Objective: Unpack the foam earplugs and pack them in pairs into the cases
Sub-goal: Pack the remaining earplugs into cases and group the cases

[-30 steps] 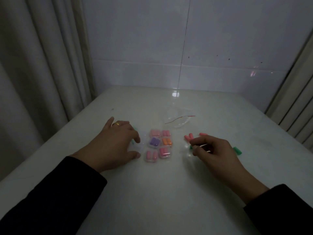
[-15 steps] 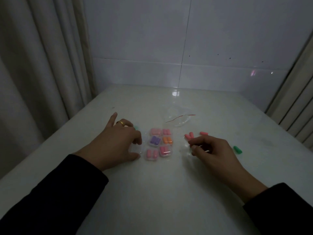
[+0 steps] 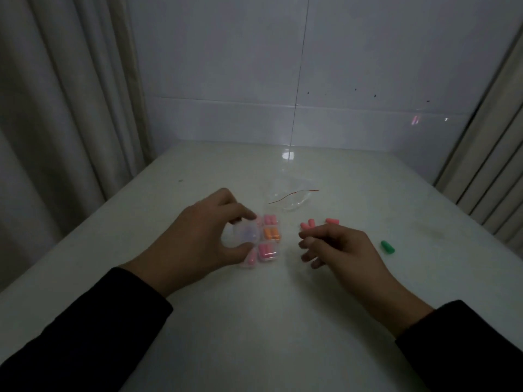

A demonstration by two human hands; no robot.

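Several small clear cases lie together mid-table: a pink-filled case, an orange-filled case and two more pink-filled cases. My left hand holds a clear empty case between thumb and fingers, just above the group's left side. My right hand hovers to the right with thumb and fingertips pinched together; the green earplug seen at them earlier is hidden now. Loose pink earplugs lie just beyond that hand. A single green earplug lies further right.
A crumpled clear plastic bag with a red twist tie lies behind the cases. The white table meets a tiled wall at the back. Curtains hang on the left, a slatted panel on the right.
My left hand has lifted a clear case off the table and moved it right, over the purple-filled one. My right hand has risen slightly with its fingers curled tighter.
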